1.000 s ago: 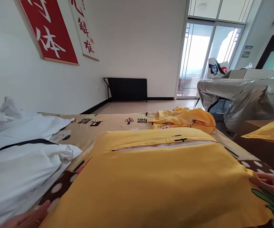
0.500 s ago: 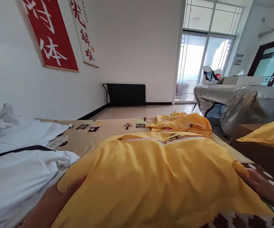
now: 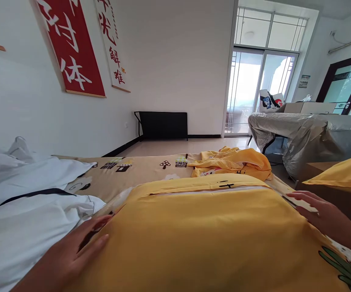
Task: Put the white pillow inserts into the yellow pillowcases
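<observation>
A plump yellow pillow [image 3: 206,235] fills the front of the view, lying on the patterned bed. Along its far side runs a pale zipper seam, with small dark marks beyond it. At the pillow's left edge rests my left hand [image 3: 81,243], thumb on the cover and fingers apart. My right hand [image 3: 321,215] is at the upper right side, its fingers stretched out beside the cover. Neither hand grips the cloth. Green leaf-like print shows at the pillow's lower right corner.
White pillows [image 3: 41,211] with a dark strap lie on the left. Crumpled yellow cloth [image 3: 233,160] sits on the patterned bed cover [image 3: 145,164] beyond. Another yellow pillow [image 3: 345,172] rests on a brown box [image 3: 318,170] at right. Behind stands a plastic-covered table [image 3: 303,125].
Both hands have loosened from the pillow's sides, and the right one has moved up with fingers extended. The pillow looks flatter and smoother, its creases gone. The view has tilted up slightly.
</observation>
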